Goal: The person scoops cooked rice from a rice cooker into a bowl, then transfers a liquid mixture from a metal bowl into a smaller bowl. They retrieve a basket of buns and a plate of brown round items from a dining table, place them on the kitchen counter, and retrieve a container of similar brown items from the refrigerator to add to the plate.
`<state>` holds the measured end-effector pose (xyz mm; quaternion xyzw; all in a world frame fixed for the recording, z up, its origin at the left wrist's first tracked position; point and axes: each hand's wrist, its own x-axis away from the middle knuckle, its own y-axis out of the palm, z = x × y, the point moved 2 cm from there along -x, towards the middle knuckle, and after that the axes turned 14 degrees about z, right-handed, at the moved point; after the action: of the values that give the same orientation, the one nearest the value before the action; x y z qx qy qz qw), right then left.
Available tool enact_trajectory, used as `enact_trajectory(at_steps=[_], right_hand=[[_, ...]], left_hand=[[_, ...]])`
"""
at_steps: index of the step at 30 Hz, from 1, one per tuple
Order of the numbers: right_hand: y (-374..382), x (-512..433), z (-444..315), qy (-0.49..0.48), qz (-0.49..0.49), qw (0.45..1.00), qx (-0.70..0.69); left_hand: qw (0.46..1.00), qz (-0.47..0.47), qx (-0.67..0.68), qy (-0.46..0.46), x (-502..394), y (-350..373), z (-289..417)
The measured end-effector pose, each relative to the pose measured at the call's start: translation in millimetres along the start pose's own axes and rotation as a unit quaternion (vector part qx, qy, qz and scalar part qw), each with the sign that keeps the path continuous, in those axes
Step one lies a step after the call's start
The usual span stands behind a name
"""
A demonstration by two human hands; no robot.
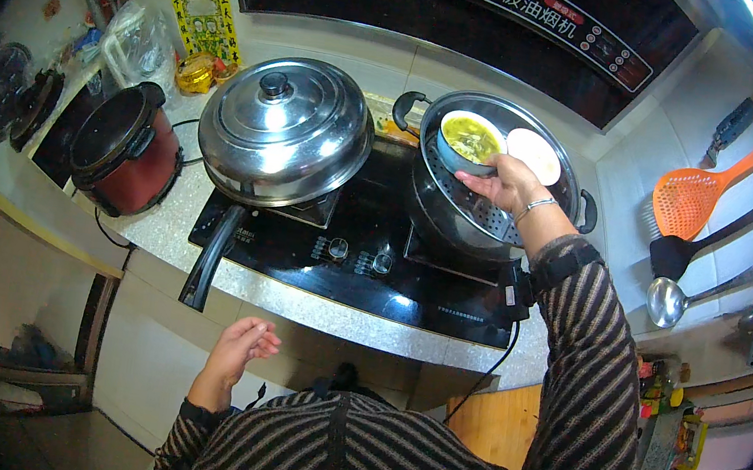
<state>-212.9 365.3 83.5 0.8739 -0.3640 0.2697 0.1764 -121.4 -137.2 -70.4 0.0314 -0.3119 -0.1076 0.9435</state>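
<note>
My right hand (506, 184) grips the near right side of a blue bowl (455, 159), white inside, that holds a yellow-green soup or egg dish. The bowl is over the perforated steamer tray (491, 217) in a large metal pot (451, 226) on the right burner; whether it rests on the tray I cannot tell. Beside it on the tray is a small white dish (534, 154). My left hand (246, 346) is in front of the counter edge, fingers loosely curled, holding nothing. A pan with a domed steel lid (290, 133) covers the left burner, its black handle (211, 260) pointing towards me.
A red electric cooker (137, 170) stands left of the black cooktop (356, 289), near plastic bags (139, 40). The range hood (444, 25) hangs above. An orange slotted scoop (688, 196), a black spatula (673, 256) and a metal ladle (666, 302) hang right. A wooden board (490, 425) lies below the counter's right end.
</note>
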Motion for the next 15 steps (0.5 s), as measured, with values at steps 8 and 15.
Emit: enact_trajectory(at_steps=[8,15], right_hand=[[-3,-4,2,-0.023,0.006,0.999,-0.027],[-19,-9,6,-0.014,-0.028,0.998,-0.047]], left_hand=[[1.000,-0.007,-0.013,-0.007,0,4,6],[0.998,-0.025,-0.048,0.014,11,-8,0]])
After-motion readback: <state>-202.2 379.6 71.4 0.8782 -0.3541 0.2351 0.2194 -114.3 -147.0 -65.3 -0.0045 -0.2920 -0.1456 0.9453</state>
